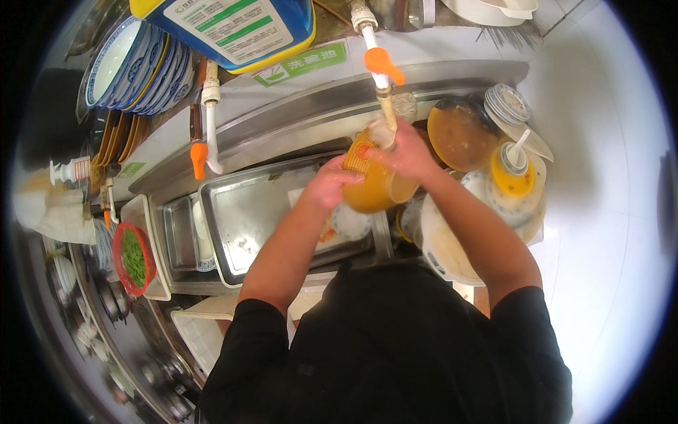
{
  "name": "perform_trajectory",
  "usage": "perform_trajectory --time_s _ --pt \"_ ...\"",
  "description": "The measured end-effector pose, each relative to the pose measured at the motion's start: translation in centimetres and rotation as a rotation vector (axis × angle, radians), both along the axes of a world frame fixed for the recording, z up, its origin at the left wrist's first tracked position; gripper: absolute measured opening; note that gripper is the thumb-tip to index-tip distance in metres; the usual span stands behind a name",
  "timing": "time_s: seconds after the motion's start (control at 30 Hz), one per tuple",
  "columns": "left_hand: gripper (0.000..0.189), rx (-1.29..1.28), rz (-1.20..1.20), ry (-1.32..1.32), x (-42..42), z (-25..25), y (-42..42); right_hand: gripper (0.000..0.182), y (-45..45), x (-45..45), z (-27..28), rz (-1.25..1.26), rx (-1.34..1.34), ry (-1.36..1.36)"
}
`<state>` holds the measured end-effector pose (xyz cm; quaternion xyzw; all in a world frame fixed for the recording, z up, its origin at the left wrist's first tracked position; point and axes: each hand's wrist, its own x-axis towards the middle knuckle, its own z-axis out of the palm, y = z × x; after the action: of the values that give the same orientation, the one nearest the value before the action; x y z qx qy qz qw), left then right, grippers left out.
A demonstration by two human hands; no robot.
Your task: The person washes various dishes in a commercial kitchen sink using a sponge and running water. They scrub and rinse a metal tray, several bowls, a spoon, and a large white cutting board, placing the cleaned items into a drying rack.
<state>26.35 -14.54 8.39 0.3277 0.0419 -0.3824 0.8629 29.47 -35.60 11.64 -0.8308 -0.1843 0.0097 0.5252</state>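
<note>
Over the sink I hold a yellow bowl [371, 188] with a ribbed side, tilted so that its foot faces right and towards me. My left hand [329, 183] grips its left side, thumb on the outside. My right hand [407, 151] holds its upper right part just beneath the spout of a white tap [387, 108] with an orange lever [382, 62]. Something whitish and blurred, perhaps water, shows between the spout and the bowl. Below the bowl a white plate [352, 222] and orange food scraps are partly hidden.
A large metal tray [249, 212] lies across the sink at left. At right stand a brown-filled round vessel [461, 132], small stacked dishes [506, 105], a yellow bowl [511, 183] and a white basin [450, 249]. A second tap [212, 132] juts out at left, near stacked bowls [151, 77].
</note>
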Motion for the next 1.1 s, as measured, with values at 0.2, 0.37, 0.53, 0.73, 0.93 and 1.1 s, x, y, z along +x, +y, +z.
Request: perform_trajectory --time_s 0.2,0.37,0.53,0.73,0.93,1.1 --pt "0.042 0.123 0.045 -0.023 -0.5 -1.0 -1.3 0.041 3.2 0.6 -1.0 -0.242 -0.181 0.147" --pt "0.034 0.107 0.243 0.124 -0.3 0.9 -3.3 0.043 1.6 1.8 -2.3 -0.279 -0.33 0.45" --pt "0.034 0.022 0.638 0.5 1.6 1.3 -4.0 0.041 3.1 -5.6 -2.1 -0.117 -0.446 -0.547" --pt "0.033 -0.262 0.59 0.359 -0.4 0.4 -1.5 0.043 1.6 -8.4 -5.2 -0.488 -0.014 0.034" --pt "0.035 0.031 0.311 0.114 -1.2 1.2 0.6 0.046 -2.1 0.4 -2.5 -0.151 0.667 0.838" --pt "0.031 0.121 0.185 0.012 -1.4 -0.4 -0.9 0.036 3.3 -0.9 -0.9 0.07 -0.163 -0.187"
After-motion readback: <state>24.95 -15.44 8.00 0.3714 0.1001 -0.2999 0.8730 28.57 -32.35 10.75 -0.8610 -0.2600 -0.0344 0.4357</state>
